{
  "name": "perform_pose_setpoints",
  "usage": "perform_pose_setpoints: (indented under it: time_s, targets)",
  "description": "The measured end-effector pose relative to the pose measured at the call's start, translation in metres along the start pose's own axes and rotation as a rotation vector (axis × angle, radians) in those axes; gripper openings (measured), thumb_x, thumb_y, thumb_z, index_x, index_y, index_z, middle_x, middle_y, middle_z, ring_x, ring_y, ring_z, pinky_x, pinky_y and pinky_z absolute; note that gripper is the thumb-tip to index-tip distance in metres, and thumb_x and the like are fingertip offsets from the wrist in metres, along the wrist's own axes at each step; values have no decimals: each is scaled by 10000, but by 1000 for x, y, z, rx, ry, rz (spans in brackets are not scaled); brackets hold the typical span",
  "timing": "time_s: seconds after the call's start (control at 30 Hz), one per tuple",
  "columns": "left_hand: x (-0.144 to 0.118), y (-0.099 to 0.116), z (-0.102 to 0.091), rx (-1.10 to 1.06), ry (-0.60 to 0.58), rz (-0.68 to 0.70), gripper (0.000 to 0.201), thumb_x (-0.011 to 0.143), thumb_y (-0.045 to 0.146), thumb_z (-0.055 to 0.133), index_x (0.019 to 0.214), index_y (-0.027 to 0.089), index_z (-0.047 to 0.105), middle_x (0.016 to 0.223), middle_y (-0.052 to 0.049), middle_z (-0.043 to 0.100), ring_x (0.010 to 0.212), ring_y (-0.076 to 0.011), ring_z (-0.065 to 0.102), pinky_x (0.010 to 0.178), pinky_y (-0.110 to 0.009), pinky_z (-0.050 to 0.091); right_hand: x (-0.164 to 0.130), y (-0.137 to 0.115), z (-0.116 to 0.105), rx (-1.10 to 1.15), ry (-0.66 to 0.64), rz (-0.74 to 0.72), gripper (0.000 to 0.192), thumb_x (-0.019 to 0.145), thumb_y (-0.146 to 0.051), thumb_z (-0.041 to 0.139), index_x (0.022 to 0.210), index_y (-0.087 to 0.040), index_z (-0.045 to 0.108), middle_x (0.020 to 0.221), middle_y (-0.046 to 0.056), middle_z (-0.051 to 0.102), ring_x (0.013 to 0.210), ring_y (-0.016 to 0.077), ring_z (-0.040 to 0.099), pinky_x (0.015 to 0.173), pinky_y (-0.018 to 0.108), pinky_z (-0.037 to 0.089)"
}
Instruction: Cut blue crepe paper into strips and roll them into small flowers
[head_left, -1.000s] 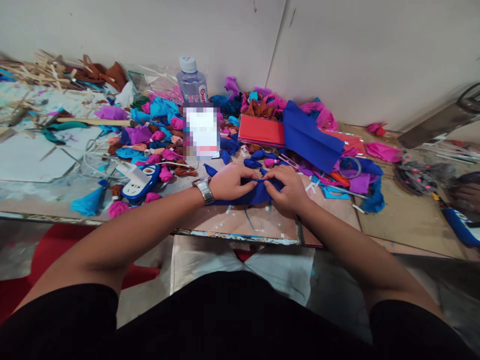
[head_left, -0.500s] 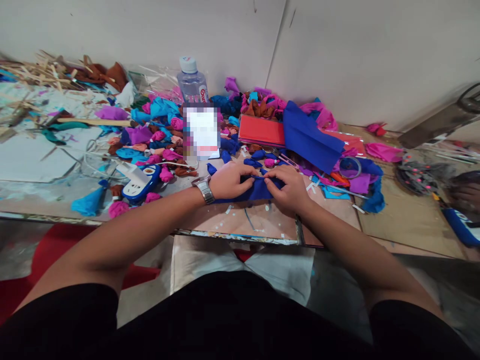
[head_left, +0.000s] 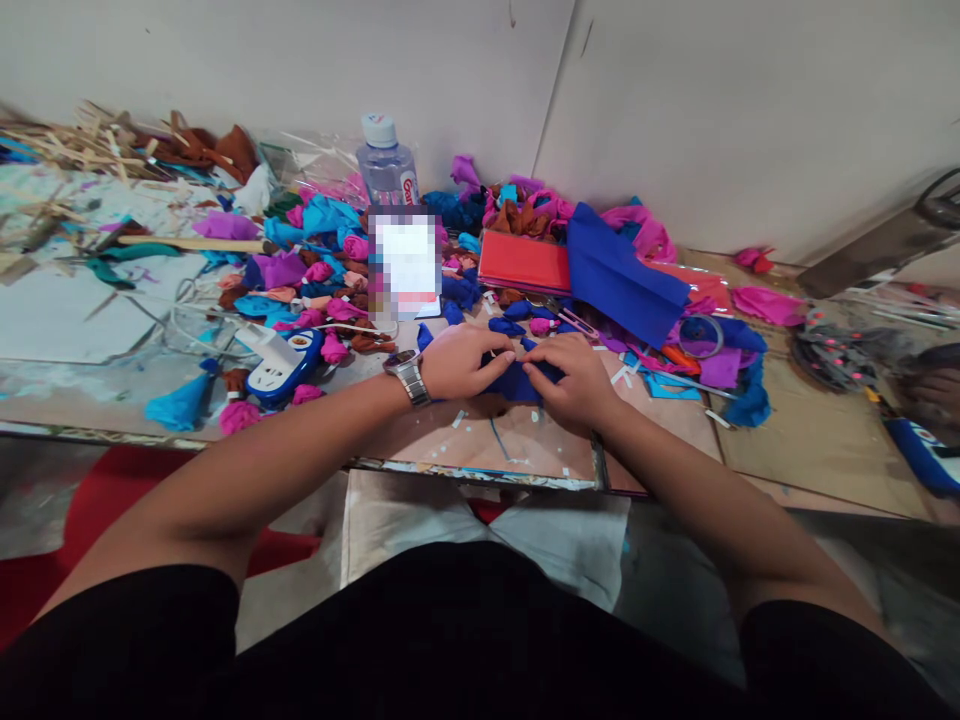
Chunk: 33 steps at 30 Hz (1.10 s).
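Here both hands pinch one scrunched blue paper piece [head_left: 517, 383] near the bench's [head_left: 675, 440] front edge, the left hand [head_left: 461, 362] and right hand [head_left: 574, 378] gripping opposite ends. Pressing it against the bench probably keeps the gathers tight.

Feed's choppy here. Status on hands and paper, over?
Left hand and right hand both pinching blue paper on table. Paper scraps just beyond; nothing blocking.
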<state>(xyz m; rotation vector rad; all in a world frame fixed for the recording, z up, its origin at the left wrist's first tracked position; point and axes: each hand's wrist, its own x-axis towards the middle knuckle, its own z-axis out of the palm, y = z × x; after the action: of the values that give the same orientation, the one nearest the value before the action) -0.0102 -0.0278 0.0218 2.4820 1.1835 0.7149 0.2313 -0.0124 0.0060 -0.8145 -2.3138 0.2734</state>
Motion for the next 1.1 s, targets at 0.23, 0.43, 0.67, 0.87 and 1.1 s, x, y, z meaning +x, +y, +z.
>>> perform_pose_setpoints:
  time_s: [0.23, 0.43, 0.67, 0.87, 1.1]
  targets:
    - [0, 2, -1, -88, -24, 18, 251, 960, 339, 569, 960, 195, 775, 873, -41, 793, 781, -190, 714, 736, -314, 473, -2, 0, 1, 17, -18, 5, 124, 995, -336, 662, 1013, -278, 770, 995, 47, 819, 971, 267, 740, 939, 477, 481]
    - [0, 2, -1, -102, -11, 19, 240, 952, 343, 585, 930, 183, 763, 837, -29, 774, 747, -175, 690, 719, -307, 455, -2, 1, 1, 24, -13, 16, 99, 983, -312, 660, 960, -250, 734, 952, 49, 803, 934, 256, 728, 913, 452, 470]
    - [1, 2, -1, -170, -48, 41, 240, 963, 336, 591, 936, 190, 780, 845, -16, 781, 742, -160, 681, 720, -293, 452, -1, -1, 3, 15, -27, 33, 83, 960, -287, 641, 908, -243, 688, 898, 45, 777, 896, 251, 700, 888, 439, 448]
    - [2, -2, -1, -180, -101, 33, 248, 957, 338, 588, 922, 193, 785, 822, -10, 762, 710, -146, 649, 683, -281, 441, -1, -5, -1, 23, -4, 60, 69, 926, -260, 643, 868, -246, 677, 863, 40, 771, 881, 255, 704, 886, 442, 453]
    - [3, -3, 0, -281, -158, 13, 245, 953, 347, 601, 895, 180, 770, 757, 8, 708, 651, -114, 575, 633, -263, 400, -1, -5, -2, 50, -23, 3, 68, 933, -311, 717, 963, -259, 748, 949, 38, 818, 930, 262, 749, 914, 456, 465]
